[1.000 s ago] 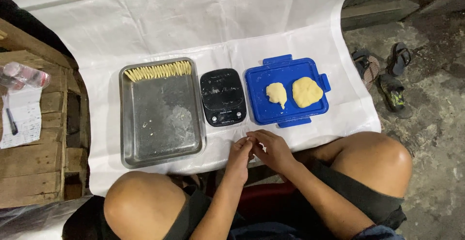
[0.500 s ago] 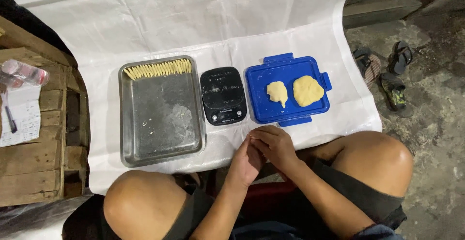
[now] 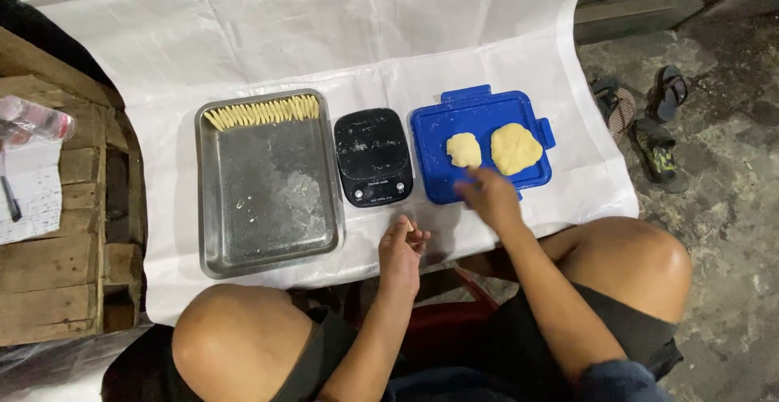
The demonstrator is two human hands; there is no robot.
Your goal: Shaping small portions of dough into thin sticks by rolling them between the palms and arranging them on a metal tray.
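Two dough lumps (image 3: 492,149) lie on the blue lid (image 3: 430,130), which sits just right of the black scale (image 3: 372,157); that scale serves as the landmark. Left of the scale stands the metal tray (image 3: 268,232), with a row of pale dough sticks (image 3: 262,112) along its far edge. Near the scale's front right corner, the left hand (image 3: 401,246) hovers over the white sheet (image 3: 324,37) with its grip pinched on what looks like a small dough piece (image 3: 409,225), though it is too small to be sure of. Right of the scale, the right hand (image 3: 489,197) reaches over the lid's near edge, fingers loose and empty, pointing at the smaller lump. A clean pinch off that lump calls for fingertips only, with the wrist kept low and the left hand's piece held lightly so it is not squashed.
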